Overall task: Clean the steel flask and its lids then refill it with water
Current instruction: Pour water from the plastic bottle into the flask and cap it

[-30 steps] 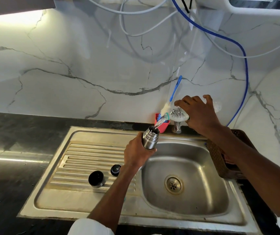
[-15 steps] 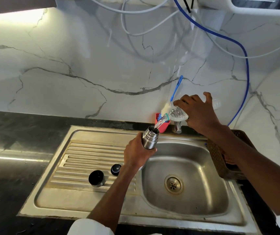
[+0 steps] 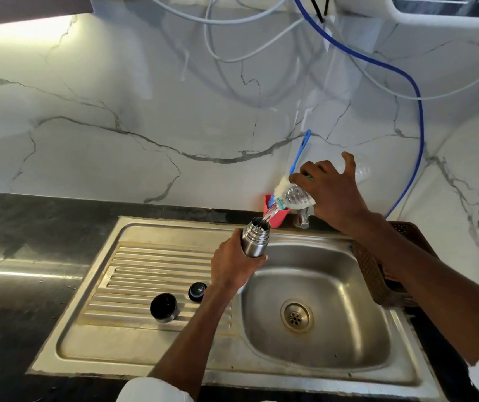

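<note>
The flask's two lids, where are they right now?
In the head view both lie on the ribbed draining board left of the basin: the larger cup lid in front, the small stopper beside the left forearm.

White veined marble wall [image 3: 145,117] behind dark countertop [image 3: 23,227].

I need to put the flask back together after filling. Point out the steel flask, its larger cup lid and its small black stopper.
Steel flask [image 3: 255,237]: head view, ribbed shoulder.
Larger black-and-steel cup lid [image 3: 163,307]: head view, dark inside.
Small black stopper [image 3: 197,291]: head view, top face.
</note>
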